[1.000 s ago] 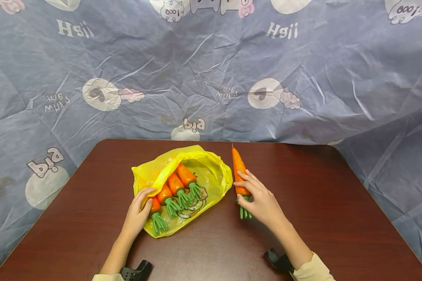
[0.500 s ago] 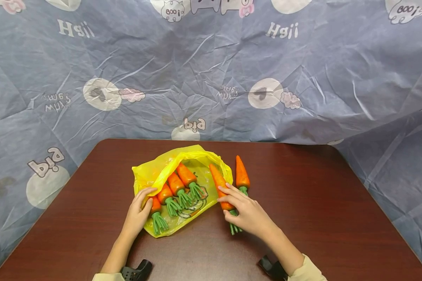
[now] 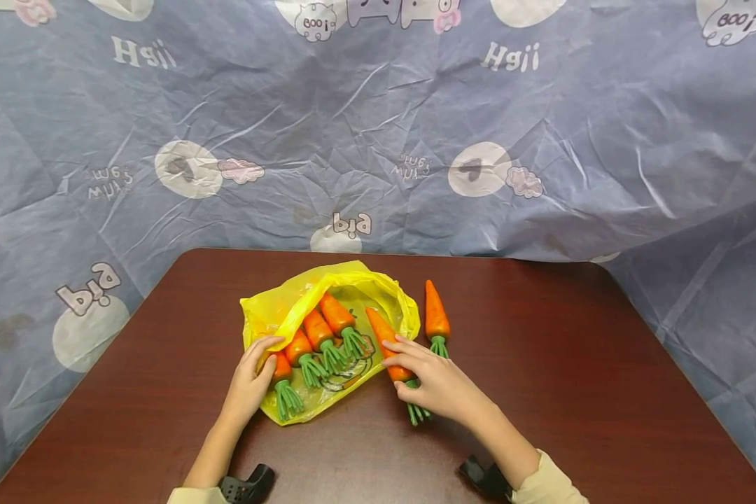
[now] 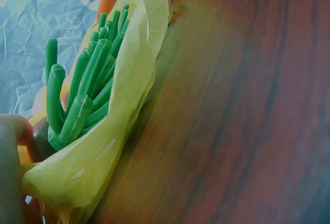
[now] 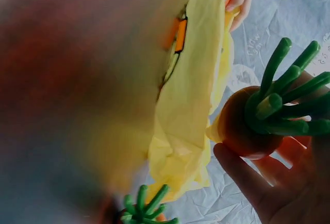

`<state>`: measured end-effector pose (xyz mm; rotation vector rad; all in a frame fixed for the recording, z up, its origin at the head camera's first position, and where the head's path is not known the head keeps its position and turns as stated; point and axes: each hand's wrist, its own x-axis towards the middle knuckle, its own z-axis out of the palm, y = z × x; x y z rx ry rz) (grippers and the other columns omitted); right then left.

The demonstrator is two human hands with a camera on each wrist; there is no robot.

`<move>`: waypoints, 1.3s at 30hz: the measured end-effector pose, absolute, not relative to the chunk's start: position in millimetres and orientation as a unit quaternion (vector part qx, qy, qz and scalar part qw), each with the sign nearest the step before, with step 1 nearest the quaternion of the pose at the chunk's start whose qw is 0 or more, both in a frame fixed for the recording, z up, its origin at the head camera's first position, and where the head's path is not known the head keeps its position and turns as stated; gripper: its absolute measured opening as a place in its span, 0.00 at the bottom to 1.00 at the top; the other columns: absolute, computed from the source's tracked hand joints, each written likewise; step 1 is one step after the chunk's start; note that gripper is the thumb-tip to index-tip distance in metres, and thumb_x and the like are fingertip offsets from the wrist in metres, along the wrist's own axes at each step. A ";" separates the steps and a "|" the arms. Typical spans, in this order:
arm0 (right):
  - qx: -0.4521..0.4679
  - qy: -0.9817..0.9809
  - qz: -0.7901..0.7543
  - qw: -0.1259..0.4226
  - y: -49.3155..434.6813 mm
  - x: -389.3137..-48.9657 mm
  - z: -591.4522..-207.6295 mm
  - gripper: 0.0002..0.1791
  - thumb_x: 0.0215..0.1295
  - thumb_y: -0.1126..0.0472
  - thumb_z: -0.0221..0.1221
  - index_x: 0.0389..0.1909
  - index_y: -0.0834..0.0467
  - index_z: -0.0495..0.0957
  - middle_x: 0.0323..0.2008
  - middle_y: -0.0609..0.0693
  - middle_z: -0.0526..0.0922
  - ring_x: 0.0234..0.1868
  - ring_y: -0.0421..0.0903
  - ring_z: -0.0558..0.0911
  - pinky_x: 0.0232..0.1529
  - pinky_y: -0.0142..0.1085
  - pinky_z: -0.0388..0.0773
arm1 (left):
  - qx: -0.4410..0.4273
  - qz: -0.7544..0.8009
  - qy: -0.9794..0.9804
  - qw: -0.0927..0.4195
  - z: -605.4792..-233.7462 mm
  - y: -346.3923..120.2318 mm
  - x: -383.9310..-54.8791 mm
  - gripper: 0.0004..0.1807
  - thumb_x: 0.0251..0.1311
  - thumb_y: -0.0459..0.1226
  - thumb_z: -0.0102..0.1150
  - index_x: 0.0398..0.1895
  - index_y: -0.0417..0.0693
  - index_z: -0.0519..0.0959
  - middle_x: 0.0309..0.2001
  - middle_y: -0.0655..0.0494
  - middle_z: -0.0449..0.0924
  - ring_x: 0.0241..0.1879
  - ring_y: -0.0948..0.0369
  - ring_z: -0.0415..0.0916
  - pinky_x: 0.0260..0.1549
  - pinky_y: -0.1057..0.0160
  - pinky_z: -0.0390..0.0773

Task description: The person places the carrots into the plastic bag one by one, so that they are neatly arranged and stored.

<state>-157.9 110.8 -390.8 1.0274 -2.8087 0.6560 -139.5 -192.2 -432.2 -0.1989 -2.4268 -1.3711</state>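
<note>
A yellow plastic bag (image 3: 266,309) lies with its mouth spread open, several toy carrots (image 3: 318,329) with green tops inside it. My left hand (image 3: 244,386) holds the bag's near-left edge, its thumb beside the nearest carrot; in the left wrist view, green stems (image 4: 85,84) stand against the bag's edge. With fingers and thumb, my right hand (image 3: 444,386) grips another carrot (image 3: 380,324), whose orange tip reaches over the bag's right part and whose green top points toward me. From the right wrist view, this carrot's round end (image 5: 247,126) sits between thumb and fingers.
One more carrot (image 3: 437,313) lies on the brown table (image 3: 554,364), right of the bag and beyond my right hand. A patterned blue-grey cloth (image 3: 365,126) hangs behind the table's far edge. Each wrist wears a black band (image 3: 249,484).
My right hand has brought a carrot leftward from beside the bag to over its mouth. That uncovers another carrot on the right. My left hand has stayed on the bag.
</note>
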 end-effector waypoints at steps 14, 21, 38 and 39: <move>0.367 -0.918 0.140 -0.061 76.5 -208.4 -362.7 0.18 0.55 0.59 0.53 0.48 0.49 0.77 0.64 0.43 0.66 0.68 0.44 0.61 0.39 0.43 0.75 | -0.063 -0.482 -0.857 0.170 -432.1 -195.0 -138.3 0.15 0.61 0.26 0.45 0.51 0.36 0.73 0.54 0.39 0.70 0.59 0.48 0.62 0.55 0.49 0.59; 0.368 -0.918 0.110 -0.097 62.2 -230.9 -363.6 0.17 0.55 0.59 0.54 0.47 0.49 0.77 0.64 0.44 0.66 0.69 0.45 0.58 0.34 0.33 0.72 | -0.065 -0.483 -0.857 0.169 -432.1 -195.1 -140.1 0.15 0.61 0.26 0.45 0.51 0.37 0.73 0.54 0.40 0.70 0.60 0.48 0.61 0.56 0.46 0.59; 0.407 -0.904 0.114 -0.058 38.2 -271.9 -387.9 0.17 0.57 0.69 0.54 0.49 0.56 0.74 0.64 0.54 0.65 0.68 0.53 0.58 0.61 0.41 0.65 | -0.067 -0.485 -0.855 0.168 -433.1 -193.3 -142.1 0.15 0.62 0.28 0.46 0.51 0.37 0.73 0.54 0.41 0.70 0.61 0.48 0.61 0.59 0.57 0.59; 0.410 -0.903 0.117 -0.057 37.6 -273.7 -389.3 0.18 0.57 0.69 0.54 0.50 0.57 0.74 0.64 0.54 0.65 0.68 0.53 0.58 0.63 0.42 0.62 | -0.068 -0.486 -0.855 0.169 -433.4 -193.1 -142.2 0.15 0.62 0.28 0.46 0.51 0.37 0.73 0.54 0.41 0.70 0.61 0.48 0.61 0.59 0.62 0.58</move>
